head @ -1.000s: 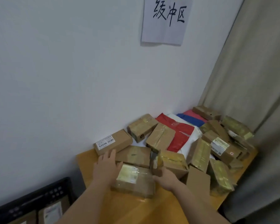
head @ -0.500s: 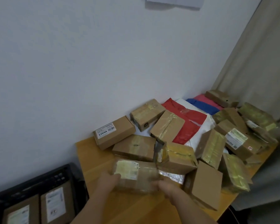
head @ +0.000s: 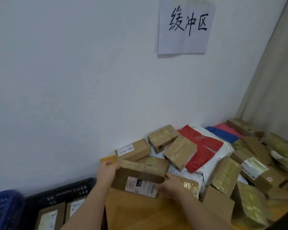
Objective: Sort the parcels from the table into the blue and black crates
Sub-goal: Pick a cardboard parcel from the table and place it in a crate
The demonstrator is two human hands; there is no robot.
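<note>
A taped cardboard parcel [head: 138, 177] is held above the table [head: 140, 213] at lower centre of the frame, its long axis running left to right and dipping slightly rightward, its labelled face turned toward the camera. It is gripped at its left end by the left hand [head: 106, 171] and at its right end by the blurred right hand [head: 171, 185]. The black crate [head: 56, 193] lies at lower left, the blue crate [head: 2, 203] beside it.

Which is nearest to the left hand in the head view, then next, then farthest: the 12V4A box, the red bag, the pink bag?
From the left hand:
1. 12V4A box, just above it by the wall.
2. Red bag, mid-table to the right.
3. Pink bag, far right corner.
</note>
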